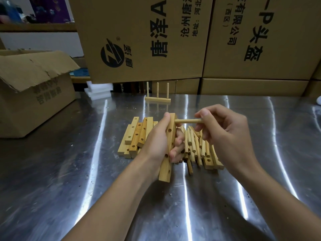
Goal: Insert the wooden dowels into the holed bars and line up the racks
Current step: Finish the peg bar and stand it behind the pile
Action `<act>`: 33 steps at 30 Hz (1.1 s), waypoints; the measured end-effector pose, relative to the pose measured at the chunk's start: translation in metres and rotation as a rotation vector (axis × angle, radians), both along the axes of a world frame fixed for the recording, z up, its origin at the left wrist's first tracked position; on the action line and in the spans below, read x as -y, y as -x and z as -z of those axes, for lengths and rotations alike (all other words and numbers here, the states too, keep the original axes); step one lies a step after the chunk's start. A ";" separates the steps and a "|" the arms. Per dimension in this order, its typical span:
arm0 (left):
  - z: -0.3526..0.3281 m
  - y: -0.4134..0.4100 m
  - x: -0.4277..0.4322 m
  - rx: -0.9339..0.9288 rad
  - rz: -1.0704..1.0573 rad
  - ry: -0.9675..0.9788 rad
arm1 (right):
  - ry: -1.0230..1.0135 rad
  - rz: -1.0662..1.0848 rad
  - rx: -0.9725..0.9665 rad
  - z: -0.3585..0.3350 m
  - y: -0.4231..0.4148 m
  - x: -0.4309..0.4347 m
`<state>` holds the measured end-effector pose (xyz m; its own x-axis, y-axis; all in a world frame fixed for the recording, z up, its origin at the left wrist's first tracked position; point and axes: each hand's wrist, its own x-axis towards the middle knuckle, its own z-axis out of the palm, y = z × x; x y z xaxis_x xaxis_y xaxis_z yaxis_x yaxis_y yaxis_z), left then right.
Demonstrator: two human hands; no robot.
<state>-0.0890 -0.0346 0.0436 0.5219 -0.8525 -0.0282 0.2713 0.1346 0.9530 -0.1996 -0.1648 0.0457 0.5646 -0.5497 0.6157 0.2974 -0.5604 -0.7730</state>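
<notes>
Gripping a holed bar (165, 169) above the table's (69, 171) middle, your left hand (156, 143) curls round it; your right hand (225, 134) pinches a dowel (188, 121) touching its far end. Steel stretches from the pile (196, 146) to the near edge.

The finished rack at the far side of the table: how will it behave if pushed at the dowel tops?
The rack would probably tip: three tall dowels stand on one narrow base. Pushed low at the base, it would likely slide, since the metal table looks smooth. Probably light: thin wood.
</notes>
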 end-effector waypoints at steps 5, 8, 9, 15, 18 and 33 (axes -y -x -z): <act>0.004 -0.004 0.002 -0.124 -0.024 0.029 | -0.019 -0.118 0.086 -0.003 0.002 -0.004; 0.006 -0.005 0.003 -0.168 -0.044 0.039 | -0.107 -0.150 0.114 -0.002 0.001 -0.001; 0.006 -0.006 0.004 -0.190 -0.057 0.044 | -0.115 -0.109 0.094 -0.001 0.001 0.002; 0.006 -0.013 0.004 -0.312 -0.141 0.076 | 0.246 0.234 -0.314 0.020 -0.003 0.025; 0.006 -0.014 0.004 -0.388 -0.153 0.103 | 0.423 0.254 -0.545 0.026 -0.006 0.027; 0.006 -0.014 0.005 -0.468 -0.177 0.129 | 0.720 0.317 -0.653 0.028 -0.007 0.010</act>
